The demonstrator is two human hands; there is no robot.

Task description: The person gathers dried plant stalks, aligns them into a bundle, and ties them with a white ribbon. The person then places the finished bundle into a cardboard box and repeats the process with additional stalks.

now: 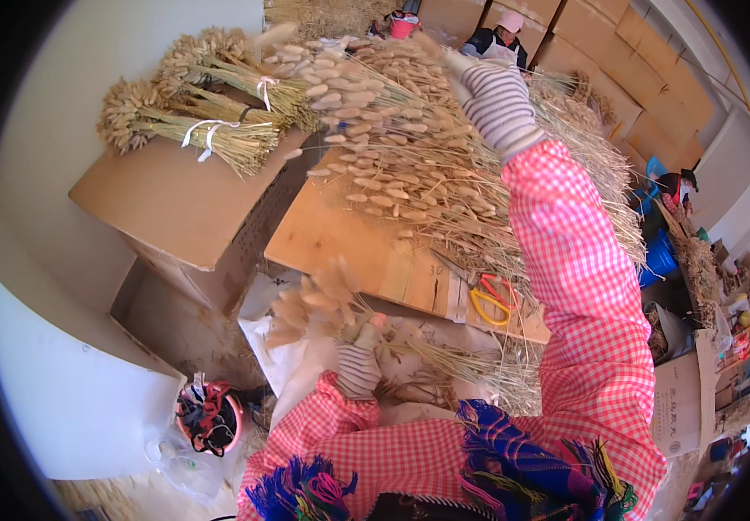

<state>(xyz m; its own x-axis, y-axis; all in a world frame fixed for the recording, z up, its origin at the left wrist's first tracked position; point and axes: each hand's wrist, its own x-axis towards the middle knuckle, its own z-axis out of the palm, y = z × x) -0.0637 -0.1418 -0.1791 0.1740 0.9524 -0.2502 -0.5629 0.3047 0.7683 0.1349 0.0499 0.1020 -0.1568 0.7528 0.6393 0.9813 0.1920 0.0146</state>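
My left hand (363, 345), in a striped glove with a bare fingertip showing, grips a small bunch of dried bunny-tail grass (322, 296) near my lap. Its fluffy heads point left and its stems trail to the right. My right arm is stretched out over a large heap of dried bunny-tail grass (414, 163) on a wooden board (342, 221). At the far side of that heap, my gloved right hand (463, 75) is blurred, and its fingers cannot be made out clearly. Scissors (491, 299) with one yellow and one red handle lie at the board's near edge.
Several tied grass bundles (218, 133) rest on a cardboard box (173, 189) at left. A pink bucket (208, 417) of dark straps stands on the floor. One person (502, 42) is beyond the heap, another (678, 189) at right near a blue bin (658, 257).
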